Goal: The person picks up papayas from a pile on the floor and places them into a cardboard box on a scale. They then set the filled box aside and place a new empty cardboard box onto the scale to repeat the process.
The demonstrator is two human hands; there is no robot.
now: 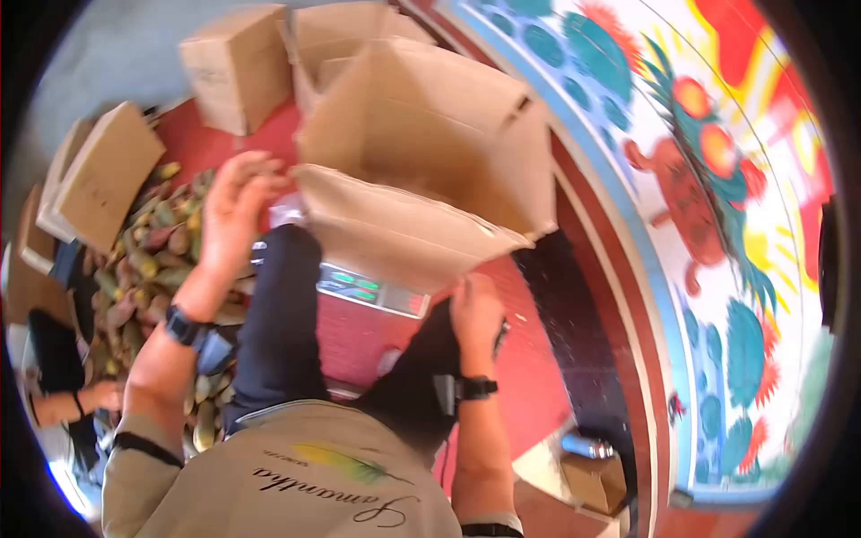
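My left hand (240,204) is raised over the pile at the left, beside the left edge of a large open cardboard box (404,224). Its fingers are bent and apart, with nothing visible in them. A shiny clear wad of plastic (288,212) sits right by it, above my left knee. My right hand (477,314) is low by my right knee, just below the box's near flap, its fingers curled. A small dark end shows past its outer side; I cannot tell what it belongs to. The box stands on a digital scale (373,289) with green lit digits.
Oblong brown, reddish and yellow-green produce (148,260) is heaped at the left. More cardboard boxes (235,67) stand behind, with another box (103,175) at the heap's edge. Another person's hand (106,395) shows far left. A painted wall (628,233) runs along the right.
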